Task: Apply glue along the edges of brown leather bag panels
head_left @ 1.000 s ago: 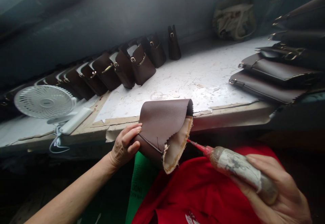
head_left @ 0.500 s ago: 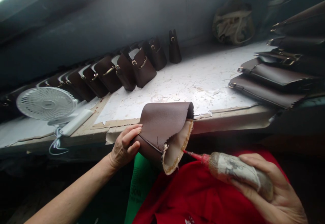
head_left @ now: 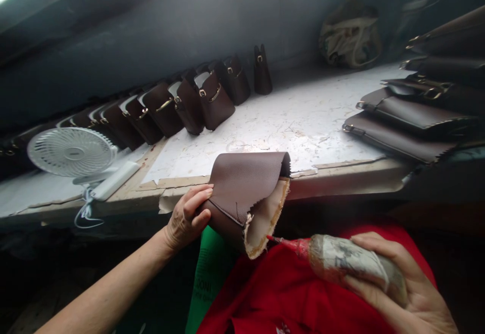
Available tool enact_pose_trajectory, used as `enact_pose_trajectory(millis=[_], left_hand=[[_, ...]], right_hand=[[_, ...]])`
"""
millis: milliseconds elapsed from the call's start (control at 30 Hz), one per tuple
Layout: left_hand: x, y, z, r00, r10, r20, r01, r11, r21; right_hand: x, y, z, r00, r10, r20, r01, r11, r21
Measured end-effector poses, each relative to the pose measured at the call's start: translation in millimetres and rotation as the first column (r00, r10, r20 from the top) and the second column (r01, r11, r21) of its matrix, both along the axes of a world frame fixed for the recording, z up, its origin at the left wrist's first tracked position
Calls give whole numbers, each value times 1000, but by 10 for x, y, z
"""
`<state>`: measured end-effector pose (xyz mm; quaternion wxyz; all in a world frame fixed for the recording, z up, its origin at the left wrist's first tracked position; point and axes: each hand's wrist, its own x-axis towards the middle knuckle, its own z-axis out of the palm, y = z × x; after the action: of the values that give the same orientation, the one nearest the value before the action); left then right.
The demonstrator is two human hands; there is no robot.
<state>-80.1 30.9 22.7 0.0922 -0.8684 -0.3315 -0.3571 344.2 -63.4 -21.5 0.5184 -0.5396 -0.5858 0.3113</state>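
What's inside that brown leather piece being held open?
The curled brown leather piece, gripped by the left hand, shows a pale tan lining with a yellowish rim. The red nozzle of the glue bottle in the right hand meets that rim. Deeper inside is hidden by the leather.

The leather piece [head_left: 242, 187] is dark brown outside with a tan lining, and the glue bottle [head_left: 352, 266] is grey-white with a red nozzle. The bags [head_left: 182, 104] are dark brown with gold buckles, the fan [head_left: 70, 152] white, the cloth [head_left: 288, 293] red.
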Motion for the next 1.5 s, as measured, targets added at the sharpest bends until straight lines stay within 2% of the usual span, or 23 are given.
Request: enact_pose_trajectory(millis=[167,300,467,633,767,900,1033,1100,1267,1333,1400,1500], left_hand=[[-2,4,6,1000,-2,4,2,1000,0],[-7,4,13,1000,-1,1,1,1000,-9],[-15,-2,9,1000,3,6,-3,1000,-26],[-31,7,-13,1000,3,20,-3,1000,-15],[-50,14,-39,999,-4,40,6,999,-35],[-61,15,-45,999,-23,33,23,1000,-14],[-58,13,-41,1000,-17,24,18,1000,-20],[-55,16,-37,1000,-21,23,21,1000,-14],[-34,19,-1,1000,-7,-20,7,1000,12],[-17,17,17,999,-2,-45,3,1000,7],[-4,20,25,998,-11,-66,11,1000,10],[-4,42,18,996,-45,-83,50,997,57]], right_hand=[[4,-29,-3,996,-89,20,89,996,-26],[-18,4,51,999,34,29,-35,999,35],[-39,35,5,997,-65,30,63,997,50],[58,-23,-65,999,32,21,-32,999,-16],[52,-99,35,1000,-5,-22,5,1000,15],[-42,-94,128,997,74,16,-75,995,64],[-87,-88,97,998,-35,-46,37,998,45],[-76,-107,80,997,-50,-64,52,998,20],[-64,-99,72,995,99,28,-101,992,78],[-70,-54,42,997,67,31,-70,992,109],[-59,11,-2,999,-19,27,15,991,133],[-11,139,-44,995,-99,9,96,982,161]])
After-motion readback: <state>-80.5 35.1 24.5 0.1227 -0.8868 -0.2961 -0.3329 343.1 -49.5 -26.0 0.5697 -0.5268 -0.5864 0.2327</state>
